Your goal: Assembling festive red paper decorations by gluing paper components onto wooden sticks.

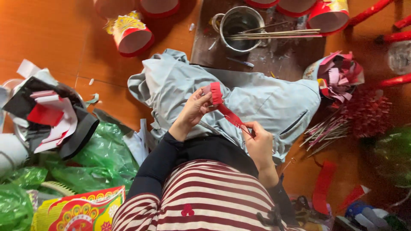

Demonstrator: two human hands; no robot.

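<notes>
Fringed red paper strip (224, 109) runs slantwise between both hands, above a pale grey jacket (257, 100) spread over the lap. The left hand (195, 109) pinches the strip's upper end, thumb and fingertips pressed together around a small roll of pink-red fringe. The right hand (259, 141) pinches the lower end between thumb and forefinger, its other fingers curled in.

Beyond the jacket, a dark board (282, 55) lies on the orange floor (55, 38), carrying a metal mug (237, 28) with thin sticks (278, 33) laid across its rim. Red-and-white paper cups (130, 34) with yellow patterned bands stand tipped near the top edge; those at the upper right are cut off by the frame. To the right sits a printed tub stuffed with pink and red paper scraps (340, 72), and below it a loose bundle of sticks (325, 132). Red rods (398, 36) lie at the far right, partly out of view.

On the left, a heap of black, white and red paper (51, 117) rests above crumpled green plastic bags (98, 158). A flat red-and-yellow decorated package (79, 211) sits at the bottom left, partly hidden by the striped shirt (205, 196). Objects at the bottom right corner are too dim to make out.
</notes>
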